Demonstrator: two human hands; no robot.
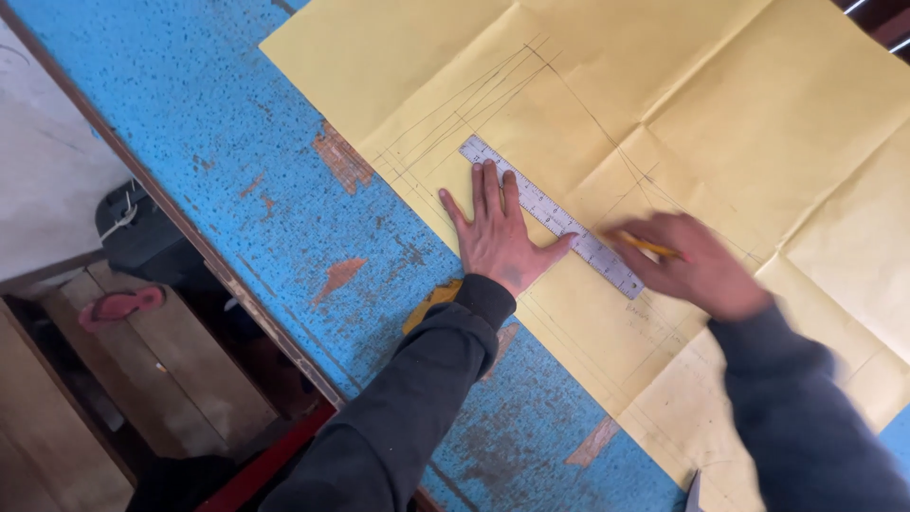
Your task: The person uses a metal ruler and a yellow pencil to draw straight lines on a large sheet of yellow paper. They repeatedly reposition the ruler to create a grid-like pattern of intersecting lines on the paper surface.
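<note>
I see the left hand [498,232] lying flat and released, fingers spread, palm down on the yellow pattern paper [720,114], with its thumb pressed across a clear plastic ruler [550,216]. The ruler runs on a slant from about 10 o'clock to 4 o'clock across the sheet, and the hand sits just on its 7 o'clock side, touching it and pinning it to the paper.

The right hand [697,265] is at the ruler's 4 o'clock end, blurred, fingers curled around a yellow pencil [645,246]. The pencil's tip points toward 9 o'clock and meets the ruler's edge — I cannot tell whether it touches the paper itself.

The paper is a big creased sheet, folded lines crossing it, with thin pencil lines fanning out at 11 o'clock of the ruler and a curved line sweeping down at 1 o'clock. Faint handwriting sits at 5 o'clock of the ruler, too small for me to make out.

The sheet lies on a worn blue table [237,171] with paint chipped to bare wood in patches. Both arms wear dark sleeves [417,398]. A small yellow scrap [431,301] peeks out beside the left cuff.

Off the table's edge, at 8 o'clock, a wooden bench [180,370] stands on the floor with a red sandal [118,305] on it — no containers show anywhere in view.
</note>
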